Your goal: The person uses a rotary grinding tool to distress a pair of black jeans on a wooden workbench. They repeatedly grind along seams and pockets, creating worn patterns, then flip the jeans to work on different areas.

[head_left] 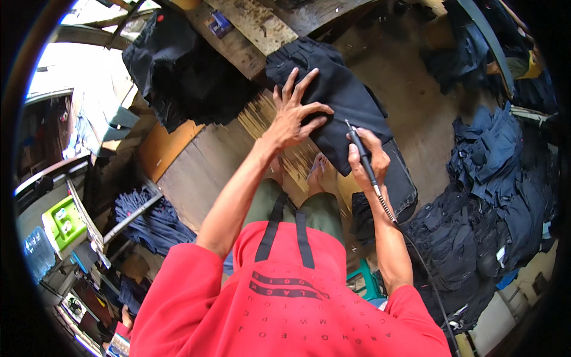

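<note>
A pair of dark trousers (pixel 342 89) hangs over the end of a wooden board, its gathered waist at the top. My left hand (pixel 291 116) lies on the cloth with the fingers spread, pressing it and gripping nothing. In my right hand (pixel 370 160) is a black pen-shaped handpiece (pixel 364 156), held like a pencil. Its thin metal tip points up and left, close to the cloth; whether it touches I cannot tell. From its lower end a spring sleeve leads into a black cable (pixel 425 268) that runs down past my right forearm.
A worn wooden board (pixel 256 27) carries a small dark blue box (pixel 219 24). Black garments (pixel 178 65) hang at the upper left. Piles of dark clothing (pixel 476 220) fill the right side. At the left are folded blue garments (pixel 146 217) and a green tray (pixel 64 223). A green stool (pixel 364 279) shows beneath me.
</note>
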{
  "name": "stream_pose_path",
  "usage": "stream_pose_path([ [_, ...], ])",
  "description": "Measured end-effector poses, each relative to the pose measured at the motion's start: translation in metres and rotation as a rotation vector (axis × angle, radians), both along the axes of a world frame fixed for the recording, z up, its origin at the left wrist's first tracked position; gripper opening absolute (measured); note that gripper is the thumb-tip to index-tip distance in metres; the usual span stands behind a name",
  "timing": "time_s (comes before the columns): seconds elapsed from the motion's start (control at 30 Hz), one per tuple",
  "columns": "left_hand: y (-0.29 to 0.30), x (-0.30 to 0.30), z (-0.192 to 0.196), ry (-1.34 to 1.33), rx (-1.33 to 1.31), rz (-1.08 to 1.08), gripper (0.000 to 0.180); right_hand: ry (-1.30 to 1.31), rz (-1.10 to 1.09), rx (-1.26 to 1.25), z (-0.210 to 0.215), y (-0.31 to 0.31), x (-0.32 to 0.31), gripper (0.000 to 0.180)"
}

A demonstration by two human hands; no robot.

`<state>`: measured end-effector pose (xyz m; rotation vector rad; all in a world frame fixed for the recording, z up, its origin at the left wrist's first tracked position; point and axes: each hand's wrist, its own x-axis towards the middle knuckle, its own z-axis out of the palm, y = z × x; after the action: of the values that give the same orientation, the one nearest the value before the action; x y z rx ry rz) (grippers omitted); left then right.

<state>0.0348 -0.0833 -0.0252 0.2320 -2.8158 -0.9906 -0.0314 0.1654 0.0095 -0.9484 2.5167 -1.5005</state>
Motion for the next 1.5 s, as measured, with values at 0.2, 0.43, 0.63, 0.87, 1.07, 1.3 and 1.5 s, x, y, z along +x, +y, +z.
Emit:
stream_pose_path([
  [0.2,-0.017,-0.008,-0.026,-0.012,0.138,-0.024,0.051,0.190,0.242,-0.067,-0.027,-0.017,-0.032,0.029],
  [0.43,0.000,-0.008,-0.007,0.205,0.201,0.450,0.096,-0.060,0.124,-0.143,-0.031,0.004,-0.033,0.026],
  [0.63,-0.034,-0.043,0.023,-0.094,0.084,0.612,0.159,-0.037,-0.170,-0.067,-0.009,0.015,-0.035,0.028],
  [0.87,-0.045,-0.085,0.042,-0.580,-0.146,0.411,0.160,0.131,0.076,-0.020,-0.009,-0.003,0.029,0.062],
  [1.07,-0.025,-0.078,0.049,-0.471,-0.185,0.348,0.104,0.119,-0.082,-0.019,-0.026,-0.005,0.045,0.062],
  [1.3,-0.051,-0.055,0.060,-0.481,1.175,0.341,0.045,0.030,-0.463,-0.098,-0.014,-0.038,0.074,0.060],
  [1.5,-0.066,-0.040,0.062,-0.348,1.454,0.041,0.037,-0.030,-0.560,-0.085,-0.018,-0.077,0.097,0.053],
])
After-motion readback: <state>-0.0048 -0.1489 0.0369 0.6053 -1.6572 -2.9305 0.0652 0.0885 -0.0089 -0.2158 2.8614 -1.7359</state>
